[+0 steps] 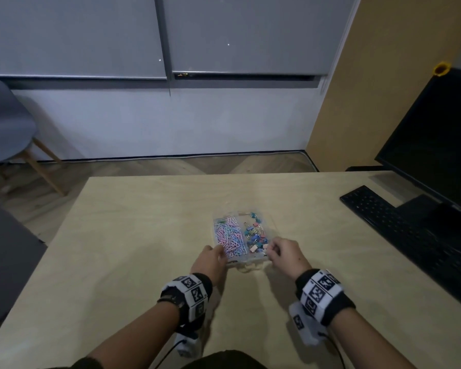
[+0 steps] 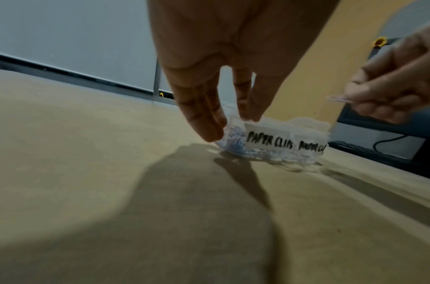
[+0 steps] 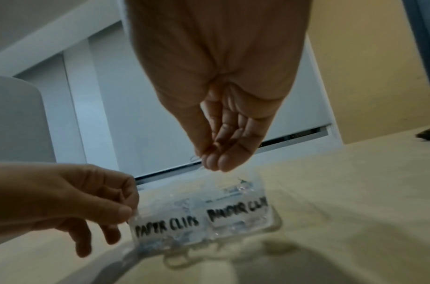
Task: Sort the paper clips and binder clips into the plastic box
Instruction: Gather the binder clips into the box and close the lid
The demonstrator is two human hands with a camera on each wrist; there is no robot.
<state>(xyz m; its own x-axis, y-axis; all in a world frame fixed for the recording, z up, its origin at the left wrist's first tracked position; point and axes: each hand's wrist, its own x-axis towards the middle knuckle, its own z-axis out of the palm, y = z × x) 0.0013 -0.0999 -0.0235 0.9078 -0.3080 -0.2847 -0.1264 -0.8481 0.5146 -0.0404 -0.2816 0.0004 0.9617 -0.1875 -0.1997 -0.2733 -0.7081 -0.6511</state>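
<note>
A clear plastic box (image 1: pixel 254 259) lies on the wooden table, its front labels reading "PAPER CLIPS" (image 2: pixel 269 141) and a blurred second label (image 3: pixel 238 210). Pastel paper clips (image 1: pixel 230 237) fill its left compartment and coloured binder clips (image 1: pixel 253 233) its right. My left hand (image 1: pixel 218 255) pinches the box's near-left corner between thumb (image 3: pixel 121 211) and fingers (image 2: pixel 204 123). My right hand (image 1: pixel 270 250) hovers over the near-right corner and pinches a pink paper clip (image 2: pixel 337 99) at its fingertips; in the right wrist view that paper clip (image 3: pixel 195 158) shows only as a thin wire.
A black keyboard (image 1: pixel 399 227) and a dark monitor (image 1: pixel 437 145) stand at the right of the table (image 1: pixel 144 235). A grey chair (image 1: pixel 8 123) stands on the floor beyond the far left corner.
</note>
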